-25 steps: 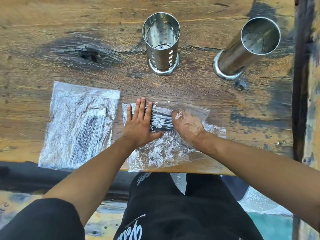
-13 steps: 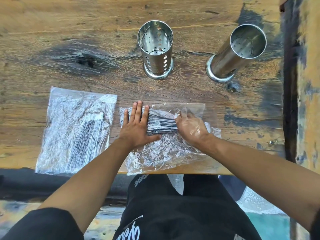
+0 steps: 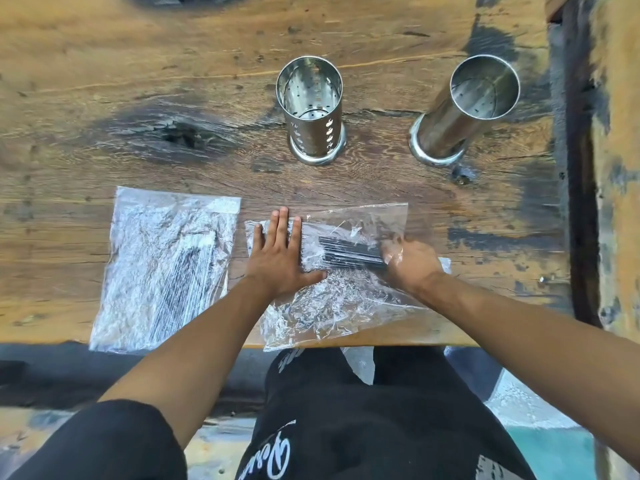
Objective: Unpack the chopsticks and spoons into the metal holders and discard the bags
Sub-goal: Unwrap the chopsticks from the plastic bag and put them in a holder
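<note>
A crinkled clear bag (image 3: 332,299) lies at the table's near edge with a bundle of black chopsticks (image 3: 349,252) inside it. My left hand (image 3: 277,258) presses flat on the bag's left end, fingers straight. My right hand (image 3: 410,261) is inside the bag's right opening and grips the chopstick bundle's right end. A second clear bag (image 3: 162,268) with dark utensils lies flat to the left. Two metal holders stand beyond: a perforated one (image 3: 311,112) at centre and a taller one (image 3: 460,112) to the right, both showing nothing inside.
The worn wooden table (image 3: 138,64) has a dark knot at left centre. A dark gap and another wooden surface (image 3: 620,168) run along the right. My lap in black clothing sits below the table edge.
My right hand has pulled the chopstick bundle to the right inside the bag, so more of the black sticks shows between my hands. My left hand stays pressed on the bag.
</note>
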### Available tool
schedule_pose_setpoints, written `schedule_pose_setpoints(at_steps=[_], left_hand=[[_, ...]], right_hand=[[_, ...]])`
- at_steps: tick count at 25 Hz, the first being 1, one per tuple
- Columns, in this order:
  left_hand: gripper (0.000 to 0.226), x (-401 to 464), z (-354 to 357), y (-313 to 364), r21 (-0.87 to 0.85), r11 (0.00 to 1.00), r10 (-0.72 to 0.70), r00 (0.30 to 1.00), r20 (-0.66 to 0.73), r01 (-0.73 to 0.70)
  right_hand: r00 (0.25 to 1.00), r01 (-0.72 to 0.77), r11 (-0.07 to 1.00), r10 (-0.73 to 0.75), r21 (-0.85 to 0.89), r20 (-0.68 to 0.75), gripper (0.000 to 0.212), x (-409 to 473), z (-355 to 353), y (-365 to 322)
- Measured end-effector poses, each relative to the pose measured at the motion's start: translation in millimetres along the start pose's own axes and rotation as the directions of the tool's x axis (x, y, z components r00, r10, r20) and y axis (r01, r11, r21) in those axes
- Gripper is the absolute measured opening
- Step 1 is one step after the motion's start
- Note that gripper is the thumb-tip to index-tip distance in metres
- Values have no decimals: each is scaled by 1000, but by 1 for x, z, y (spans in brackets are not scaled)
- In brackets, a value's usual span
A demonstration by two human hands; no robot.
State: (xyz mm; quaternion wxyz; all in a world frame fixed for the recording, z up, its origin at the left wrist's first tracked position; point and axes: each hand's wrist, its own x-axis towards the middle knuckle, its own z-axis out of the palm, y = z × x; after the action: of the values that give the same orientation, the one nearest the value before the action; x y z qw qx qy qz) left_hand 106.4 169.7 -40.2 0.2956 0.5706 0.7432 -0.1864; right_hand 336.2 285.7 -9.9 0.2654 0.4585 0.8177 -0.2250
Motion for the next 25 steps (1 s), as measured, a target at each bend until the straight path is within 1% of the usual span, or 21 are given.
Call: schedule_pose_setpoints(at_steps=[1, 3, 5, 7, 8, 9, 11, 12, 13, 15, 16, 19, 22, 23, 25], left_hand=[[132, -1, -2, 0, 10, 1000, -3, 1000, -1, 3], [135, -6, -6, 1, -15, 1000, -7, 999, -35, 6], [134, -15, -10, 2, -17, 1000, -7, 989, -148, 5], [123, -29, -12, 13, 9, 999, 32, 968, -249, -31], [116, -36, -11, 21, -2, 997, 71, 964, -256, -74], [110, -42, -9, 30, -16, 993, 109, 966, -236, -116], [108, -44, -3, 47, -29, 989, 135, 978, -162, -142], [110, -42, -1, 54, -40, 992, 115, 985, -129, -122], [112, -38, 1, 58, -52, 995, 84, 991, -103, -90], [117, -28, 2, 63, -60, 997, 37, 998, -53, -40], [119, -24, 2, 64, -53, 998, 29, 999, -25, -30], [123, -19, 2, 66, -15, 1000, 13, 1000, 8, -12], [123, -18, -1, 66, -2, 1000, 4, 1000, 11, -4], [123, -18, -3, 66, -3, 1000, -1, 1000, 10, 1], [124, -17, -6, 65, -9, 1000, -10, 1000, 20, 10]], right_hand=[[1000, 12, 999, -12, -45, 8, 32, -3, -1, 10], [997, -36, 999, 38, -20, 73, 43, -11, 2, 25], [996, -68, 996, 65, 49, 69, 56, -15, 3, 33], [996, -45, 998, 41, 42, 77, 62, -18, 6, 37], [996, -50, 996, 45, 68, 73, 66, -19, 5, 36], [995, -55, 996, 50, 69, 82, 70, -18, 7, 37], [995, -59, 996, 53, 72, 79, 70, -19, 2, 36], [998, -36, 997, 32, 63, 53, 65, -19, -1, 35], [998, -23, 999, 21, 28, 57, 57, -19, -4, 34], [995, 14, 998, -8, -65, 96, 42, -22, -15, 34], [994, 12, 997, -3, -78, 111, 40, -25, -19, 38], [992, -83, 996, 87, -43, 93, 41, -35, -31, 60], [975, -172, 985, 173, -22, 139, 38, -46, -50, 88], [970, -199, 979, 201, -34, 136, 37, -51, -60, 96], [966, -237, 969, 243, -68, 85, 35, -60, -84, 109]])
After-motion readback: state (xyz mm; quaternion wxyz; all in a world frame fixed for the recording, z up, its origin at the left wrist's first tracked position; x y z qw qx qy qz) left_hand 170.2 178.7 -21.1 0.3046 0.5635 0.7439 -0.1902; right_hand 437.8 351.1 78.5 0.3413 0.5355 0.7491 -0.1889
